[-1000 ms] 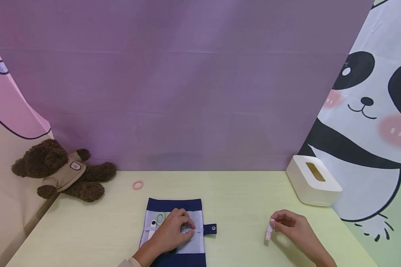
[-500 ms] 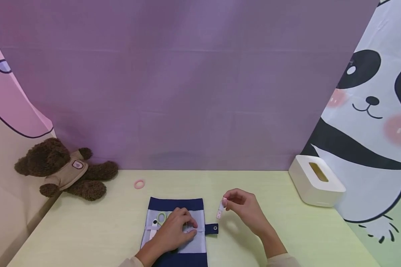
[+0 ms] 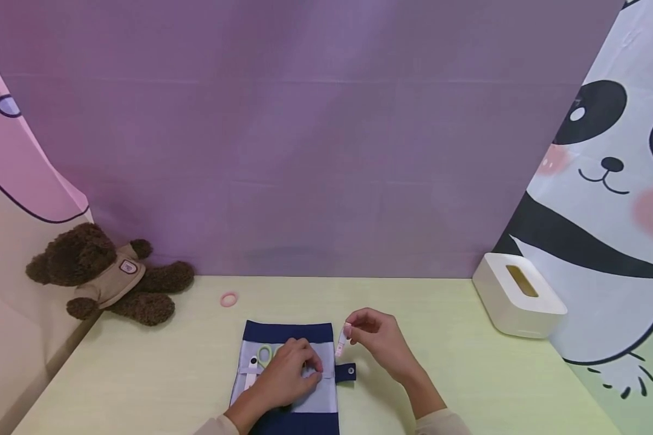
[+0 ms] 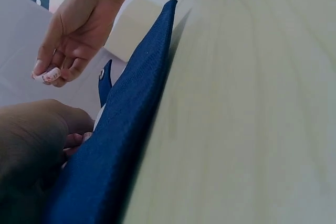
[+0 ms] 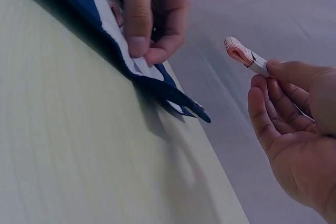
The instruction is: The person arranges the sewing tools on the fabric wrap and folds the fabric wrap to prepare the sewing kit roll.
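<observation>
A navy sewing pouch (image 3: 289,332) with a pale lining lies unfolded on the table. My left hand (image 3: 292,376) rests over it, thumb and index finger pinching the pale elastic strap (image 5: 142,66) near its right side. Beside that hand, green-handled scissors (image 3: 264,355) and a white tool with a black dot (image 3: 251,376) sit under the strap, partly covered. Just right of the pouch, my right hand (image 3: 383,345) holds a folded pink-and-white tape measure (image 5: 243,54) between thumb and fingers, above the table. A dark band wraps the folded tape.
From the pouch's right edge sticks a snap tab (image 3: 345,372). A pink ring (image 3: 228,299) lies behind the pouch to the left. A brown teddy bear (image 3: 106,272) leans at the far left, and a white tissue box (image 3: 519,296) stands at the back right.
My right hand has carried the tape measure leftward from the table's right side to beside the pouch. The left hand stays on the pouch.
</observation>
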Demonstrator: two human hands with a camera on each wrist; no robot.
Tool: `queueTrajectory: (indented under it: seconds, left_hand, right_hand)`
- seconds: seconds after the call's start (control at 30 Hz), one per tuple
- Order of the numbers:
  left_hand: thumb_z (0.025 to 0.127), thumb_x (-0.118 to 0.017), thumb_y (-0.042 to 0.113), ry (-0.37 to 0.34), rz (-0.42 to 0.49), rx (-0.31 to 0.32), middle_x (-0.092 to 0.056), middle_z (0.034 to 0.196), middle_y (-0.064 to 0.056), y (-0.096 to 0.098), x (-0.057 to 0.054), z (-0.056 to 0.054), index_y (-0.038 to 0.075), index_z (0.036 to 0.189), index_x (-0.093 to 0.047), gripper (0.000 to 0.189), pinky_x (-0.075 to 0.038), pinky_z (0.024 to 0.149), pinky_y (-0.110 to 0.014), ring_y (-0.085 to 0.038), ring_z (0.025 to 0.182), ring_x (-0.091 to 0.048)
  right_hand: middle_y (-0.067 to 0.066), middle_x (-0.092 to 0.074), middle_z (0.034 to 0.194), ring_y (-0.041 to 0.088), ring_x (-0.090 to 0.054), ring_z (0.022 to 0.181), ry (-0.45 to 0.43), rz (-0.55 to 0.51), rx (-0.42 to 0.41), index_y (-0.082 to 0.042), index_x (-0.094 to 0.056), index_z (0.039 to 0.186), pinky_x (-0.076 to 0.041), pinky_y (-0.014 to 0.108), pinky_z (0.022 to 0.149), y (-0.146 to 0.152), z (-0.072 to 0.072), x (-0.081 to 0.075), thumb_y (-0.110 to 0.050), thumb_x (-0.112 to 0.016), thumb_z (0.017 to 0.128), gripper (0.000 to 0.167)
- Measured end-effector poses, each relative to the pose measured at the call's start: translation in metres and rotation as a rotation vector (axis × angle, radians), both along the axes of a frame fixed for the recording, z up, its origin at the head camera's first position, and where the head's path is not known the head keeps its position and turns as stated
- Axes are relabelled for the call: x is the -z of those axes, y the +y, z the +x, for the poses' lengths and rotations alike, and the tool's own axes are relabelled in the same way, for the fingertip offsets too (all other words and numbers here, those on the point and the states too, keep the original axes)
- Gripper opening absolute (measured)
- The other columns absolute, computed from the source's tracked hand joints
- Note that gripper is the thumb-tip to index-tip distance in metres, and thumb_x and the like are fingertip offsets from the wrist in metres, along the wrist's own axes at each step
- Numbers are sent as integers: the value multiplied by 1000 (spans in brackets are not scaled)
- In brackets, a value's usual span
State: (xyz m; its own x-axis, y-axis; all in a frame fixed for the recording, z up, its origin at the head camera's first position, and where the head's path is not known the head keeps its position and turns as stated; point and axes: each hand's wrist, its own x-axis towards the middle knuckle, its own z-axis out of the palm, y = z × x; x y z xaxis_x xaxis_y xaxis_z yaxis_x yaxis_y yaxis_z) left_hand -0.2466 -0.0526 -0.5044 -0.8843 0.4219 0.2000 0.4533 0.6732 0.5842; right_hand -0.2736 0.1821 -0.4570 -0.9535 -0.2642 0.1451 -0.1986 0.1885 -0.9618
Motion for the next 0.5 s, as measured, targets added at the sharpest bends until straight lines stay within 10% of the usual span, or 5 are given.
queueTrajectory:
  seconds: [0.5]
  left_hand:
    - [88, -82, 25, -27, 17, 8, -59, 89, 15, -1, 0, -1, 26, 88, -78, 4, -42, 80, -25, -3, 91, -46]
  right_hand:
    - [14, -70, 99, 18, -67, 83, -29, 70, 13, -2, -71, 108, -60, 35, 81, -9, -5, 12, -13, -74, 95, 18]
